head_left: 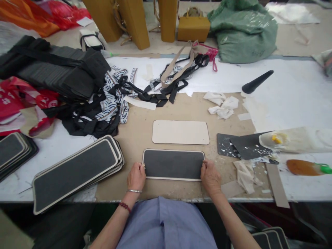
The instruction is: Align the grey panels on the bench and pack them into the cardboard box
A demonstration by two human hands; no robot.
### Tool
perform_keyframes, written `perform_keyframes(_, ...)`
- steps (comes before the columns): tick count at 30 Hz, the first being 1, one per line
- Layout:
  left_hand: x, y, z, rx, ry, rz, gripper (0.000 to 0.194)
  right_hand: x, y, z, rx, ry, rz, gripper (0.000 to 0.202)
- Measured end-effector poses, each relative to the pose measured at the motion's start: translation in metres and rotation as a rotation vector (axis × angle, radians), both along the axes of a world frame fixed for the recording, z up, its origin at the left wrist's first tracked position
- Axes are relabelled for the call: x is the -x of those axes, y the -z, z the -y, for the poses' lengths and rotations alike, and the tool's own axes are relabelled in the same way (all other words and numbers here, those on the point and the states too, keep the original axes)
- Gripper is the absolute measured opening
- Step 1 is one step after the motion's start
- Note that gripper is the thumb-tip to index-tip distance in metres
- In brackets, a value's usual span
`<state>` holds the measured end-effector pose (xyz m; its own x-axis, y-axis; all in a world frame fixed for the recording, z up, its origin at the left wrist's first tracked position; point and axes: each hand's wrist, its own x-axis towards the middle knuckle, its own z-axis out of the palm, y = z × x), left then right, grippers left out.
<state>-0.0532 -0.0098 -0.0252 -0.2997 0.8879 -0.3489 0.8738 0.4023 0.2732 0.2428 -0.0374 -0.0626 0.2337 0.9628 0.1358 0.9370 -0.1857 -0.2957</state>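
Note:
A dark grey rounded panel with a cream border lies before me at the front of the table. My left hand grips its left end, fingers closed at the edge. At the opposite end my right hand pinches the right edge in the same way. Just beyond it lies a cream rounded panel with a thin dark outline, apart from the held one. To the left, a stack of similar grey panels sits at an angle, jutting over the table's front edge.
Black and patterned straps lie beside bundled dark pieces. On the right are a glue-spattered dark sheet, a glue bag, an amber bottle, crumpled scraps and a black-handled tool. Mustard bags stand behind.

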Motion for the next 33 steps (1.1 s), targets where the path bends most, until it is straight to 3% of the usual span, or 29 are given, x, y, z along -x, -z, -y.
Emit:
perform_keyframes(6, 0.001, 0.001, 0.001, -0.009, -0.002, 0.004, 0.016, -0.001, -0.008, -0.004, 0.064, 0.012, -0.037, 0.026)
perform_keyframes(16, 0.002, 0.002, 0.003, -0.038, -0.018, 0.066, 0.015, 0.006, -0.004, -0.004, 0.034, 0.048, -0.018, 0.029)
perform_keyframes(19, 0.003, 0.002, 0.006, -0.144, -0.058, 0.099, 0.008, 0.009, -0.008, -0.005, 0.002, 0.083, -0.067, 0.031)
perform_keyframes(22, 0.007, 0.002, 0.006, -0.227, -0.152, 0.208, 0.017, 0.009, -0.012, -0.007, -0.041, 0.093, -0.095, 0.033)
perform_keyframes(26, 0.015, 0.003, 0.001, -0.145, -0.307, 0.371, 0.023, 0.004, -0.014, -0.01, -0.026, 0.061, -0.154, 0.031)
perform_keyframes(33, 0.016, 0.003, -0.009, -0.091, -0.27, 0.438, 0.013, -0.002, -0.016, -0.009, 0.039, 0.134, -0.295, 0.03)
